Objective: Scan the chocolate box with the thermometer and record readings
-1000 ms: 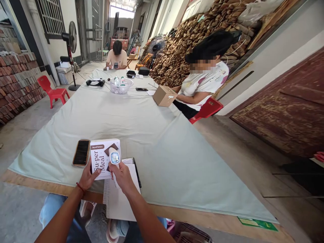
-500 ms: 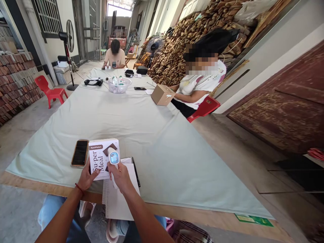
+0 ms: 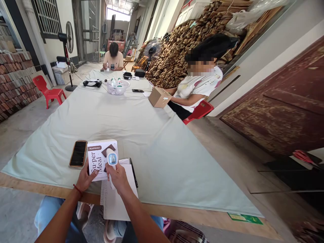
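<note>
My left hand [image 3: 86,177] grips the lower left corner of a white box [image 3: 97,153] printed "Su-per Meal", its thumb across the front. My right hand [image 3: 117,176] is wrapped round the handle of a white infrared thermometer [image 3: 112,157], whose small screen glows blue. The thermometer is in front of the box's right side; whether they touch I cannot tell. Under my right wrist lies a white notebook [image 3: 118,206] overhanging the table edge, with a black pen [image 3: 134,172] along its right side. Left of the box rests a phone [image 3: 78,154] with a dark screen.
A pale cloth covers the long table [image 3: 172,168]. Farther up stand a clear plastic bowl [image 3: 117,88] with bottles and a cardboard box [image 3: 159,97], beside a seated person [image 3: 194,89]. Another person [image 3: 113,60] sits at the far end. A red chair [image 3: 48,91] stands left.
The view has shifted slightly, so the scene sits a little farther left. Both hands keep their hold on the box and the thermometer; the screen's display looks different.
</note>
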A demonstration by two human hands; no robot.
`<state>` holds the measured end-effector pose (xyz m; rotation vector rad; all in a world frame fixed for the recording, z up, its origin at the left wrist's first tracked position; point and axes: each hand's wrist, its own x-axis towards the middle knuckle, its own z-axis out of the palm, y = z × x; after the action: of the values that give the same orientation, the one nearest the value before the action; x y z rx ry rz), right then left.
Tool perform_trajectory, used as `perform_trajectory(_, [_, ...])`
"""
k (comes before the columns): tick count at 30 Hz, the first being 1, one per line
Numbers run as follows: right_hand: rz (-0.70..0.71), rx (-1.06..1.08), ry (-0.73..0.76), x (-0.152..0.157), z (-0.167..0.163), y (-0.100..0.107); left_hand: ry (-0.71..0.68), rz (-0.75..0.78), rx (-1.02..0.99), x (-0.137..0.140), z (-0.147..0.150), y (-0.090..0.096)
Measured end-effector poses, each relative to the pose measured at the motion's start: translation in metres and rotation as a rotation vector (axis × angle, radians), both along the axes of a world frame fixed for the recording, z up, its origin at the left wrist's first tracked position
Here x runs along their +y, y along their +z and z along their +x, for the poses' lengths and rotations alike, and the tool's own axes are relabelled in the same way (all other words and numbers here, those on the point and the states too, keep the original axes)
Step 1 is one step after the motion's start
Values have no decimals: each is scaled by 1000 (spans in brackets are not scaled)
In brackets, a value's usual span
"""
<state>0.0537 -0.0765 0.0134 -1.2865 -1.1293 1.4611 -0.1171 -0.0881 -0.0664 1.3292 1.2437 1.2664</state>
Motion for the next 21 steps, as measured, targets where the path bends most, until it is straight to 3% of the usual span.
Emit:
perform_trajectory(5, [-41, 91, 6, -5, 8, 7, 45, -39, 16, -1, 1, 5])
perform_trajectory(12, [-8, 95, -22, -29, 51, 21, 82, -43, 28, 5, 2, 18])
perform_trajectory(21, [-29, 48, -156, -52, 108, -4, 11, -251, 52, 7, -11, 41])
